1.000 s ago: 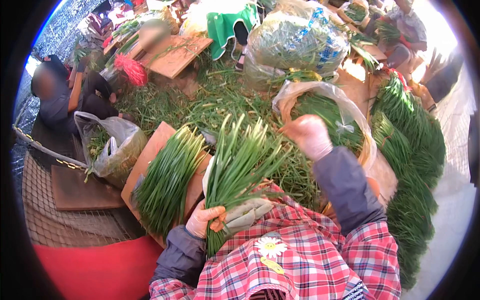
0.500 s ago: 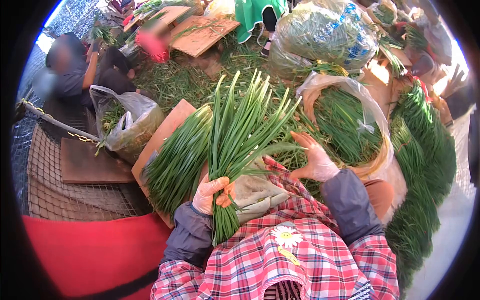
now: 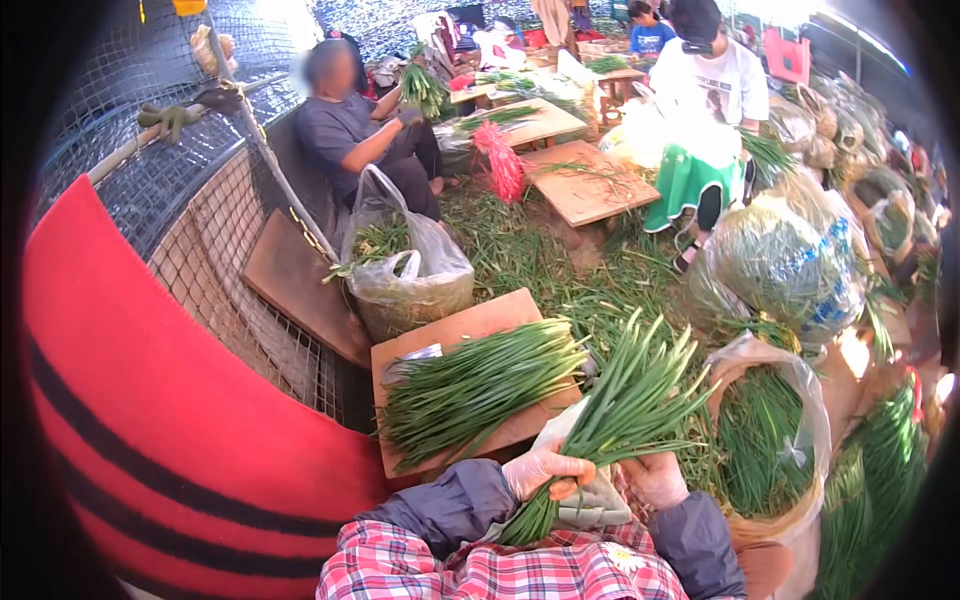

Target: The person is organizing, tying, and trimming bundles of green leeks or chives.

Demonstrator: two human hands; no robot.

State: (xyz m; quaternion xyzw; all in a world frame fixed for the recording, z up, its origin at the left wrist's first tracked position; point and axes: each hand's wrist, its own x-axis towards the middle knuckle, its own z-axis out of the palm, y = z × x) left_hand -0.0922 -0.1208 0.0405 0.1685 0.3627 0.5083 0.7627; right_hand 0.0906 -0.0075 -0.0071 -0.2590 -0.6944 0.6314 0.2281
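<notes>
A bunch of long green stalks [image 3: 628,405] is gripped near its lower end by my gloved left hand [image 3: 548,473], its tips pointing up and right. Close by on the right, my gloved right hand [image 3: 655,478] has its fingers bent at the edge of the bunch; the fingertips are partly hidden by the leaves. A thick pile of the same stalks [image 3: 480,385] lies on a wooden board [image 3: 510,312] in front and to the left. Pale cloth lies on my lap under the bunch.
An open plastic bag [image 3: 820,425] of greens stands at the right, and tied bundles [image 3: 890,450] lie beyond it. A white bag [image 3: 445,275] of trimmings stands behind the board. Seated people [image 3: 350,135] work farther back. Red fabric [image 3: 200,370] fills the left.
The view has swung left and up, showing more of the background. My right hand, spread apart from the bunch before, is now near its base. The bunch leans right instead of standing upright.
</notes>
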